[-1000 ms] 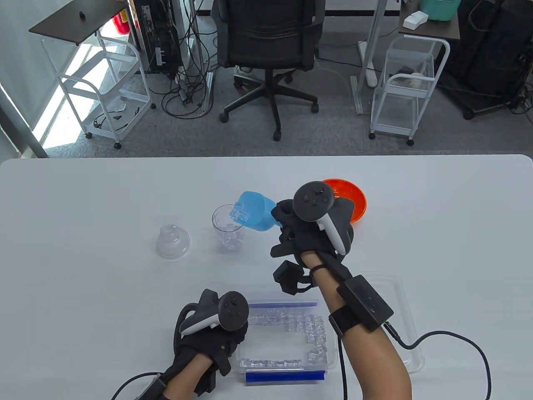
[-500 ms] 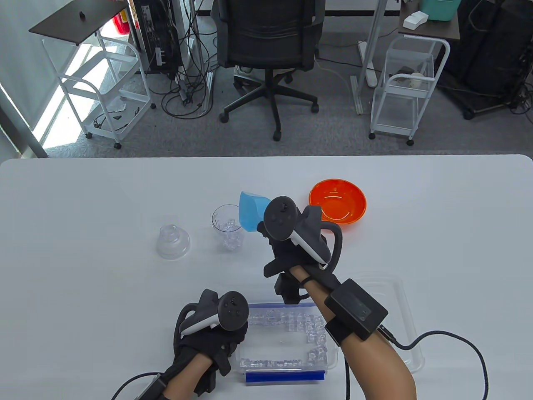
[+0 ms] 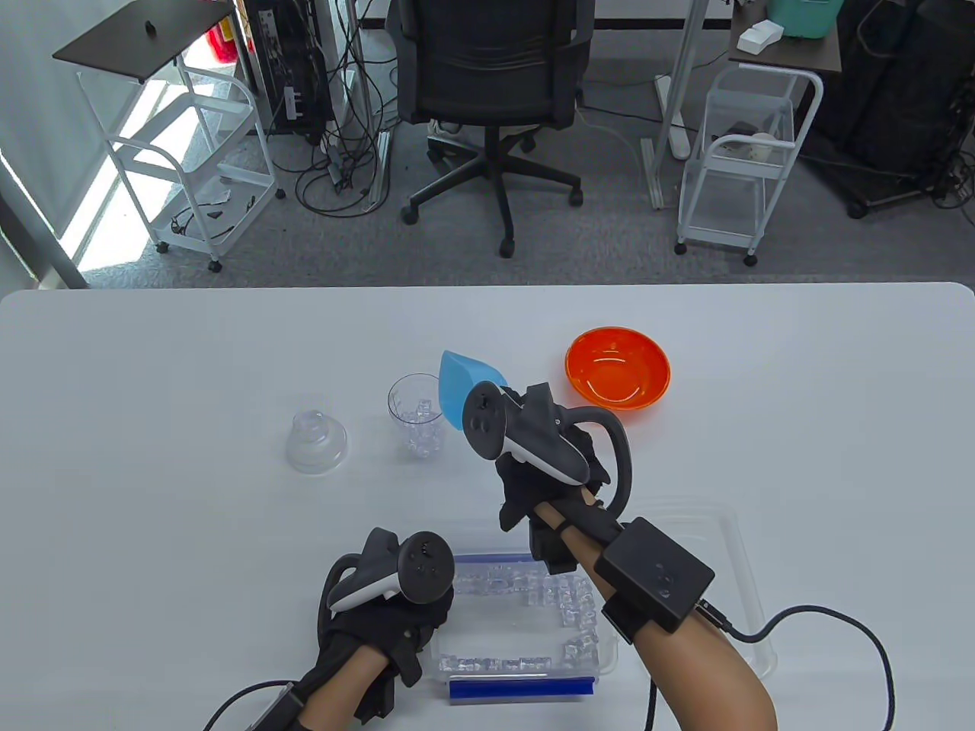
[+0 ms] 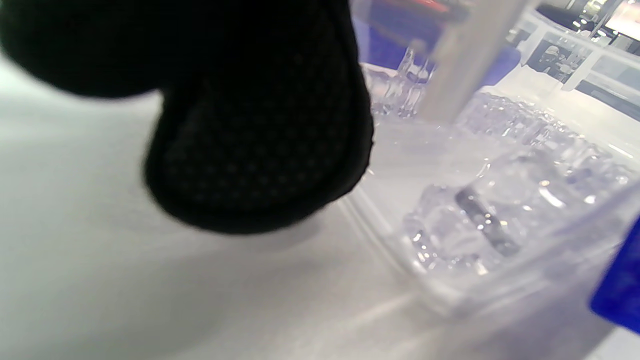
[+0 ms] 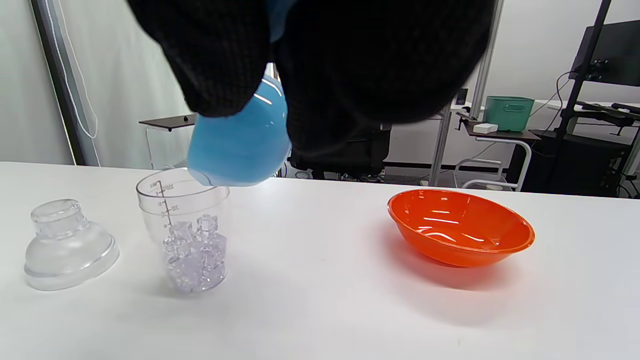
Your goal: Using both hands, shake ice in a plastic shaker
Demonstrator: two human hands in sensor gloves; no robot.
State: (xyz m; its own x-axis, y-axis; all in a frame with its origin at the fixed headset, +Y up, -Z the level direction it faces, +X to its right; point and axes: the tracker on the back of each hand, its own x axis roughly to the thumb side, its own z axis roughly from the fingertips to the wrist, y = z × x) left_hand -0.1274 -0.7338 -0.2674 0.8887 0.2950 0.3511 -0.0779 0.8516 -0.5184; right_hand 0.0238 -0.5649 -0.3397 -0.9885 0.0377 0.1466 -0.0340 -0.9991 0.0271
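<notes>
A clear plastic shaker cup [image 3: 417, 415] [image 5: 187, 232] stands upright mid-table, about half full of ice cubes. Its clear domed lid [image 3: 316, 442] [image 5: 67, 245] sits apart on the table to its left. My right hand [image 3: 545, 457] grips a blue scoop [image 3: 465, 388] [image 5: 240, 145], held above the table just right of the cup and turned sideways; I see no ice in it. My left hand [image 3: 381, 617] rests at the left wall of a clear ice container [image 3: 598, 655] [image 4: 450, 295] with its fingers curled against it; a gloved fingertip [image 4: 260, 145] sits beside that wall.
An orange bowl [image 3: 618, 368] [image 5: 460, 232] sits to the right of the scoop and looks bare inside. A clear lid [image 3: 743, 579] lies under my right forearm beside the ice container. A blue clip [image 3: 522, 687] edges the container's near side.
My right hand pulled the blue scoop back from over the cup and rolled it; the ice seen at its mouth is gone. The hand no longer covers the orange bowl. My left hand stayed put.
</notes>
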